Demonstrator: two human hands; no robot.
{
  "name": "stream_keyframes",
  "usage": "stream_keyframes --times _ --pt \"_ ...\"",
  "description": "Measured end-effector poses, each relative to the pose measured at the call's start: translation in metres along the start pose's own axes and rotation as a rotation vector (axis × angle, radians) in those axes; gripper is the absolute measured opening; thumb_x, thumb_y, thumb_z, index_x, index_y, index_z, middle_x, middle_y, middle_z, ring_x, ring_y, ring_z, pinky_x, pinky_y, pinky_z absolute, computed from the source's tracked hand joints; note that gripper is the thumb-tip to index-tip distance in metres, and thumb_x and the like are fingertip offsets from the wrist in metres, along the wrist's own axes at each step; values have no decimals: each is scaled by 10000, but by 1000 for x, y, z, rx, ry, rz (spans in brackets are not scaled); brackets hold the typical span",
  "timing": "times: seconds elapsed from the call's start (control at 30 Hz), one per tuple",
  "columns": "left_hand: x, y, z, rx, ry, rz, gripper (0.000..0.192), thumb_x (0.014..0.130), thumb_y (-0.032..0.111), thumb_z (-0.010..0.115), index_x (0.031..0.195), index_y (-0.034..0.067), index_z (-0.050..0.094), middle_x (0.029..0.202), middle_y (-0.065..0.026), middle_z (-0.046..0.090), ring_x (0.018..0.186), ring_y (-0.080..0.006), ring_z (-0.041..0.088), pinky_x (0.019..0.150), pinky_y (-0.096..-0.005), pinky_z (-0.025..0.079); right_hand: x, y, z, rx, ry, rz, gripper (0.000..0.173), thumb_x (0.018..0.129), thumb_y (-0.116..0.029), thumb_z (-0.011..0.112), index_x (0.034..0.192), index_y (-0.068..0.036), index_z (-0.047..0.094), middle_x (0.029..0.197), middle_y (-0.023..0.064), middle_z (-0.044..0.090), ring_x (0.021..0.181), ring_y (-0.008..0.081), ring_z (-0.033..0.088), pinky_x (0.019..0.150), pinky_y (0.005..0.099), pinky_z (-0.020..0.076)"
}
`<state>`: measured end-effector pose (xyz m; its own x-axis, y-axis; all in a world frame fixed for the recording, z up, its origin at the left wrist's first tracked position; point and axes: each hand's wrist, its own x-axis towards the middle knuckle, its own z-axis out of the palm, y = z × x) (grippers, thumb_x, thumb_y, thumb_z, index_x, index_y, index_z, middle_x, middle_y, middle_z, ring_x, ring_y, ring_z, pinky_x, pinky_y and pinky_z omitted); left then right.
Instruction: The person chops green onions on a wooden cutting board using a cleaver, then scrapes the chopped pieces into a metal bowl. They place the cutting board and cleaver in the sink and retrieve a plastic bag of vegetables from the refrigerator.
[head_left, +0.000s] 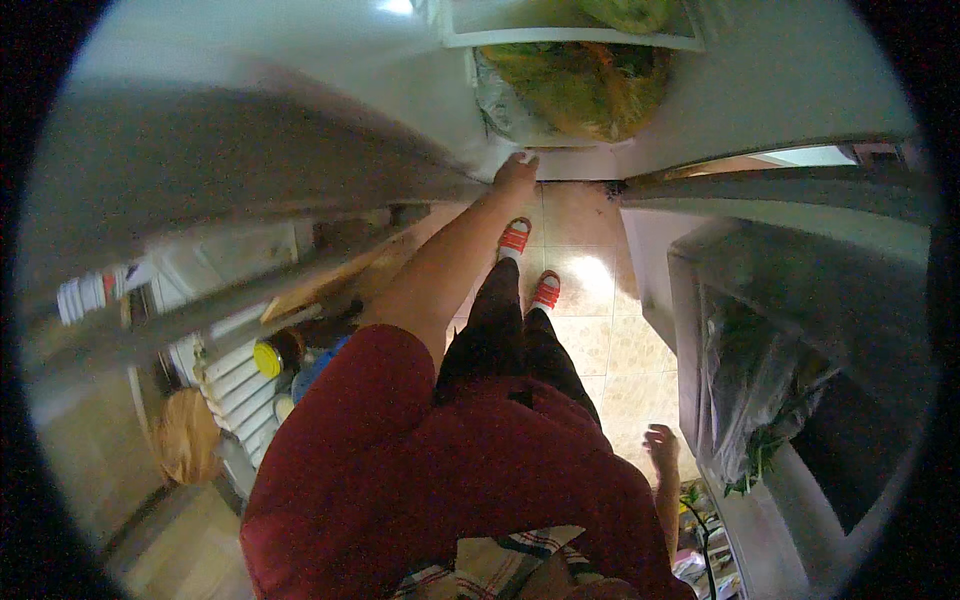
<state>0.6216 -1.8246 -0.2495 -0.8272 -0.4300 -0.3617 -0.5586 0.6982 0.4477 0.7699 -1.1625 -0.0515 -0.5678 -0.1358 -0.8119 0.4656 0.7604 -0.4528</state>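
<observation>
My left hand (517, 171) reaches forward, away from my body, to the white lower edge (574, 163) of what looks like an open refrigerator. Its fingertips are at that edge; whether they grip it is not clear. Just above lies a clear bin or bag of leafy green vegetables (585, 90), under a white-framed shelf (570, 36). My right hand (662, 444) hangs low beside my body, holding nothing, with its fingers loosely bent and apart.
To the right, a clear plastic bag of greens (750, 405) rests on a grey piece of furniture (686, 300). A yellow-lidded jar (268, 361), a white slatted rack (240, 390) and a round wooden object (187, 436) stand left. My red-strapped shoes (515, 237) are on floor tiles (577, 217).
</observation>
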Motion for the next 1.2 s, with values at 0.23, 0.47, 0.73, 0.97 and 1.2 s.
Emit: stream_keyframes --times 0.23,0.47,0.73,0.97,1.2 --pt "88 12 -3 -1259 67 -603 620 877 249 693 1393 64 405 1172 -206 566 826 -305 654 686 -371 559 74 -145 85 -217 -13 -240 215 917 -221 655 1085 -88 642 914 79 688 747 167 655 675 297 535" --pt "110 -15 -10 -1015 60 -538 392 941 285 610 1178 -16 526 944 -173 630 752 -256 642 632 -381 530 173 -265 108 -76 66 -533 236 888 -123 686 1117 -79 648 996 84 685 856 156 647 746 283 526" --pt "23 67 -65 -1124 296 -549 307 972 342 536 923 44 594 763 -54 580 673 -170 549 634 -327 447 260 -417 145 620 -205 -256 591 889 -218 684 1406 -102 421 1298 65 541 1122 194 571 896 347 492" --pt "-94 146 -181 -1255 280 -416 390 986 360 524 701 105 447 630 20 388 565 -91 337 542 -286 336 341 -500 150 1175 -434 -336 477 881 -156 698 1300 -51 495 1225 104 579 1112 271 582 972 434 511" --pt "-199 163 -261 -896 -22 -209 354 1004 322 491 815 37 586 643 -30 541 593 -116 538 542 -280 418 384 -527 128 1389 -676 -450 298 879 -160 695 1142 -63 595 1112 89 617 1004 247 596 894 439 549"
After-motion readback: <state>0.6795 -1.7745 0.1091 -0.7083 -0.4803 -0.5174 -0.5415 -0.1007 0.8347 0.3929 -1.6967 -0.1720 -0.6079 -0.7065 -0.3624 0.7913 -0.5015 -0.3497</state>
